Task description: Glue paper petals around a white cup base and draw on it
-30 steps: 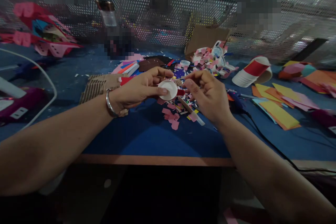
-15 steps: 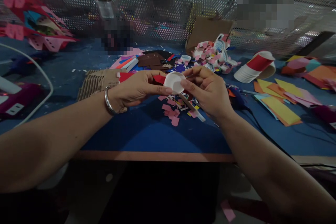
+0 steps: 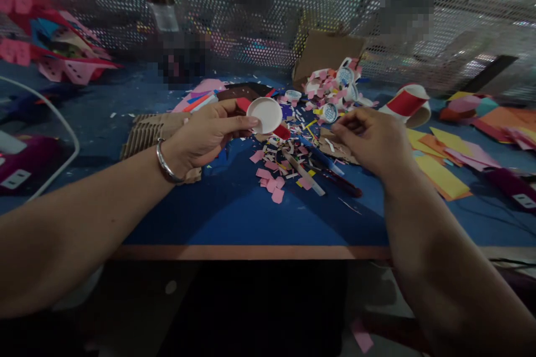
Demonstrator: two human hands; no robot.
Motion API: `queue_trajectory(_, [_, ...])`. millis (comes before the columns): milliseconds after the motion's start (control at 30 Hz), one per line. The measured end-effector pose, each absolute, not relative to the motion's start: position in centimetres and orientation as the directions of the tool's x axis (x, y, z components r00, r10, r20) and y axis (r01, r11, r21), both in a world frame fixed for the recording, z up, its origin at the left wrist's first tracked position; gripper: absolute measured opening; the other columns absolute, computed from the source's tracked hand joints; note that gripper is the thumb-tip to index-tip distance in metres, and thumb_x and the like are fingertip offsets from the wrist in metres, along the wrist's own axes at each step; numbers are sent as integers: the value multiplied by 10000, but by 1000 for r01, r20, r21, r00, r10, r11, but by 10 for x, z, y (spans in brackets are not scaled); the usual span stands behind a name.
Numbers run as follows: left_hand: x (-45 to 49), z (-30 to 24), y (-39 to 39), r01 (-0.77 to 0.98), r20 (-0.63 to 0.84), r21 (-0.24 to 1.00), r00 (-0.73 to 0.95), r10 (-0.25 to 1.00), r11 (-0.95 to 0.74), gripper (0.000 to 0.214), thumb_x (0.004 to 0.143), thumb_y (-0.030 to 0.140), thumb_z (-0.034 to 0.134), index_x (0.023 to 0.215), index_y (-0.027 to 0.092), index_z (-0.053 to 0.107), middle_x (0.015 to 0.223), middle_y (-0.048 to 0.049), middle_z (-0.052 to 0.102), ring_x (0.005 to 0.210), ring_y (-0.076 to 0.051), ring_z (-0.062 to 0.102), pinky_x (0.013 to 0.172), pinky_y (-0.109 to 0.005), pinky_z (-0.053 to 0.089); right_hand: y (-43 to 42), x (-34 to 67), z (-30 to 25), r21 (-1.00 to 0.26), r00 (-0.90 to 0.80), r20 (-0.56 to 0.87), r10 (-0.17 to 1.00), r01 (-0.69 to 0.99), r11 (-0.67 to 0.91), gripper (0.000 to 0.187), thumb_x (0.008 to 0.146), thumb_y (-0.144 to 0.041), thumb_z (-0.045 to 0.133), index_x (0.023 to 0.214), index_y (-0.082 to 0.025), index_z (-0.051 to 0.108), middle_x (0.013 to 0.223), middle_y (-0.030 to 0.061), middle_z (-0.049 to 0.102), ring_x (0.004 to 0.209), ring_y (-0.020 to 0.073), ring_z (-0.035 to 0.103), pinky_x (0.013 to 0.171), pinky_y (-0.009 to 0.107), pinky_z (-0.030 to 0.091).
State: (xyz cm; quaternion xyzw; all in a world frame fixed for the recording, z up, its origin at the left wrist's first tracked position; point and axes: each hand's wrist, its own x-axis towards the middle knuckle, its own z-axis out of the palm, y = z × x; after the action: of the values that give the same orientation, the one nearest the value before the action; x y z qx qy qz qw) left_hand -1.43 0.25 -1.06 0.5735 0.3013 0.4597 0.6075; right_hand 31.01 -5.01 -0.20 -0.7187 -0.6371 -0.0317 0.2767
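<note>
My left hand (image 3: 211, 131) pinches a shallow white paper disc with a raised rim (image 3: 268, 114), the cut bottom of a paper cup by its look. A red paper strip (image 3: 281, 132) sticks out at its lower right, and more red shows by my left fingers. Apart from the disc, to its right, is my right hand (image 3: 371, 139), its fingers curled and closed. Whether anything is between those fingertips is hidden. Below and between the hands lie pink paper scraps (image 3: 272, 183), a pale stick-like tool (image 3: 305, 174) and a dark-red-handled tool (image 3: 345, 184).
A cardboard piece (image 3: 144, 134) lies left. Behind are a heap of decorated cup pieces (image 3: 335, 81) and a perforated metal screen (image 3: 259, 28). At right are stacked paper cups with a red band (image 3: 406, 103) and coloured papers (image 3: 444, 173). A white cable (image 3: 62, 117) curves at left.
My right hand has let go of the white disc and moved right. My left hand keeps hold of the disc, now slightly farther left and higher, with the lower red strip exposed.
</note>
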Motion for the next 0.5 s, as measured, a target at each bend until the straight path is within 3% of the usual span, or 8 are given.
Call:
queue_trajectory(100, [-14, -13, 4, -245, 104, 970, 392, 914, -5, 323, 746, 253, 1051, 1021, 173, 900, 1164, -96, 875, 1075, -222, 762, 882, -305, 588, -63, 341, 3, -279, 326, 368, 871, 932, -231, 118, 968, -361, 787, 939, -256, 743, 916, 98, 783, 920, 312, 711, 889, 472, 518])
queue_trajectory(200, [-13, -16, 6, -262, 76, 964, 417, 906, 40, 284, 768, 219, 1040, 1010, 186, 896, 1138, -83, 877, 1050, -207, 773, 861, -295, 588, -70, 367, -7, -206, 437, 295, 850, 898, -389, 264, 941, -494, 802, 884, -285, 650, 948, 105, 756, 958, 350, 688, 907, 504, 506])
queue_trajectory(333, [-14, -19, 8, -252, 91, 967, 474, 876, 37, 292, 744, 231, 1065, 963, 207, 874, 1080, -54, 853, 1039, -206, 770, 897, -318, 594, -70, 383, -25, -209, 463, 217, 859, 882, -422, 394, 862, -589, 855, 885, -304, 583, 931, 59, 722, 904, 327, 667, 862, 478, 502])
queue_trajectory(500, [-14, -19, 4, -246, 110, 969, 511, 853, 22, 318, 709, 245, 1097, 933, 216, 874, 1040, -32, 838, 1006, -194, 757, 924, -315, 589, -69, 384, -28, -292, 467, 274, 841, 873, -390, 320, 826, -432, 879, 888, -303, 593, 852, 6, 672, 835, 278, 630, 861, 457, 490])
